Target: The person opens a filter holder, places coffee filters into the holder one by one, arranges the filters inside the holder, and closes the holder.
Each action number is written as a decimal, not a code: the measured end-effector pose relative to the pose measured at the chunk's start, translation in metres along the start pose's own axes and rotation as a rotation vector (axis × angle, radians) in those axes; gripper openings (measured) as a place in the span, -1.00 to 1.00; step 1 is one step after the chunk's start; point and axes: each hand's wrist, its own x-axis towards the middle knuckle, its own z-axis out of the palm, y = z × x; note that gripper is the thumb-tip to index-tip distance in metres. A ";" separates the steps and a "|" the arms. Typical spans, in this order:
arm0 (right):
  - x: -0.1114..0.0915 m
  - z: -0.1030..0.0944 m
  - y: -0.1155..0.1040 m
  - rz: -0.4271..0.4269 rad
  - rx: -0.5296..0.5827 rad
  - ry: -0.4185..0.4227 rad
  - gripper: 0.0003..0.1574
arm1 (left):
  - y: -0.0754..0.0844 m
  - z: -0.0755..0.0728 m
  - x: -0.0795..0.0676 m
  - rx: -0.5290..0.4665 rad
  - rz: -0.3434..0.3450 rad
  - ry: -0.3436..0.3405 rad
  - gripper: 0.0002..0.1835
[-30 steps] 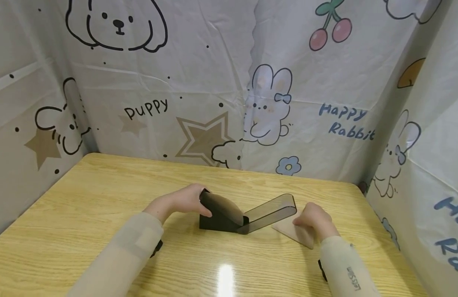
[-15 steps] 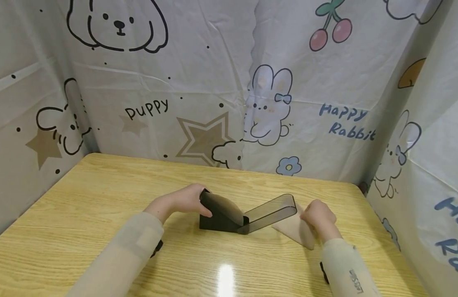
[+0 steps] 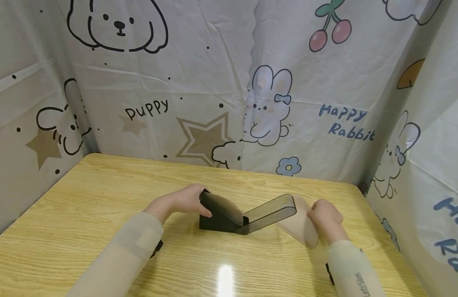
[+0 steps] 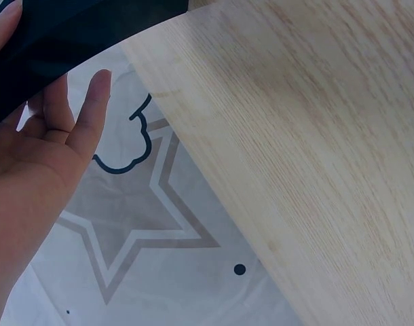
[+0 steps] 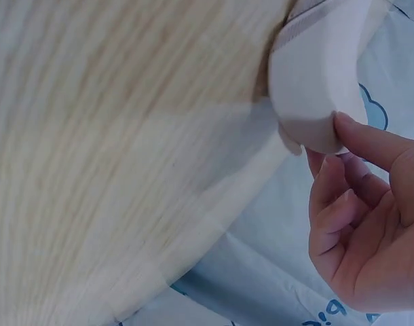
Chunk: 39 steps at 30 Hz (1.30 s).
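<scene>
In the head view my left hand (image 3: pixel 188 199) grips the upper back end of a black wedge-shaped holder (image 3: pixel 218 218) standing on the table. Its smoky see-through lid (image 3: pixel 269 215) is swung out to the right. Just past the lid, a pale fan-shaped coffee filter paper (image 3: pixel 297 227) is pinched at its upper right edge by my right hand (image 3: pixel 327 218). In the right wrist view, thumb and fingertips hold the rounded end of the filter paper (image 5: pixel 315 81), whose ridged seam shows. Whether it is one sheet or several, I cannot tell. The holder's inside is hidden.
The wood-grain table (image 3: pixel 102 185) spreads under everything. A printed cloth (image 3: pixel 199 82) hangs behind it and along both sides, close to the table's edges. Light glares on the table (image 3: pixel 225 274) near the front.
My right hand has moved a little to the right, drawing the filter paper with it, and more of the paper's face shows. The left hand and the holder stay still.
</scene>
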 end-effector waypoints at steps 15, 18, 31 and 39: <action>-0.009 -0.043 0.004 -0.111 0.343 -0.068 -0.75 | 0.001 0.000 0.002 0.054 0.006 0.012 -0.43; -0.013 -0.056 0.000 -0.139 0.365 -0.054 -0.71 | 0.001 0.000 0.001 0.064 0.000 0.014 -0.37; -0.037 -0.096 -0.019 -0.205 0.330 0.071 -0.67 | 0.001 0.001 0.001 0.048 -0.032 0.016 -0.32; -0.050 -0.116 -0.037 -0.249 0.297 0.147 -0.69 | 0.001 0.001 0.000 0.059 -0.025 0.012 -0.30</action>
